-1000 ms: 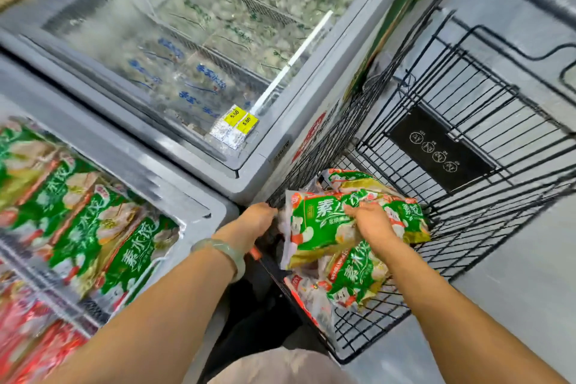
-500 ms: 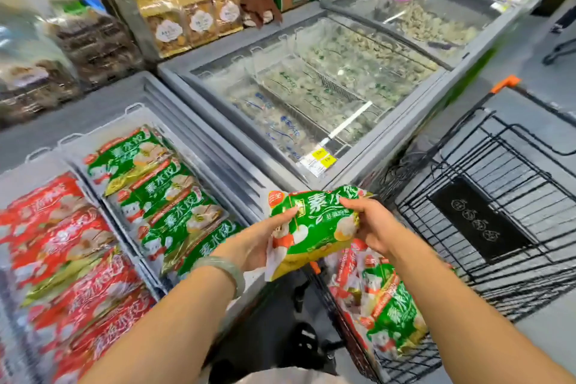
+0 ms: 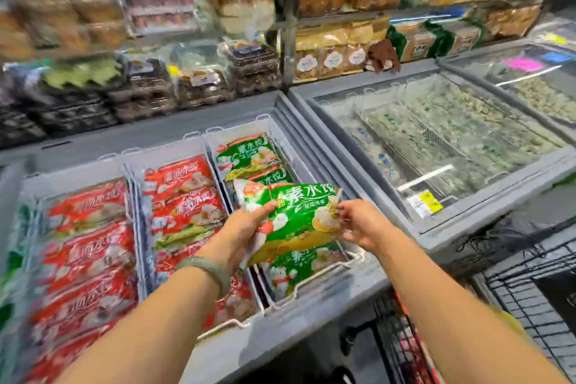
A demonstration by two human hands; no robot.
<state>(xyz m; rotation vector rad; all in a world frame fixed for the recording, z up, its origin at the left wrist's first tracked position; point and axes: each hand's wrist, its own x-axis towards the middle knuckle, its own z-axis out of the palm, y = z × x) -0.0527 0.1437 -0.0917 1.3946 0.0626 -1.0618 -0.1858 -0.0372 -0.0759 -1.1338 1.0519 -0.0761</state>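
Note:
I hold a green bag of frozen dumplings (image 3: 296,215) over the open chest freezer (image 3: 318,299). My left hand (image 3: 241,232) grips the bag's left side, thumb on top. My right hand (image 3: 361,223) pinches its right edge. Under the bag, the freezer's right-hand white basket (image 3: 299,285) contains more green bags (image 3: 249,154). The two baskets to the left contain red bags (image 3: 184,203). A green bracelet sits on my left wrist.
A second chest freezer (image 3: 442,146) with a shut glass lid stands to the right. A black wire shopping cart (image 3: 526,299) is at the lower right. Shelves of packaged bread and trays (image 3: 193,78) rise behind the freezers.
I lifted the green bag out of the cart and carried it left, over the open freezer's basket of green bags. My left hand left the cart and took the bag's left side.

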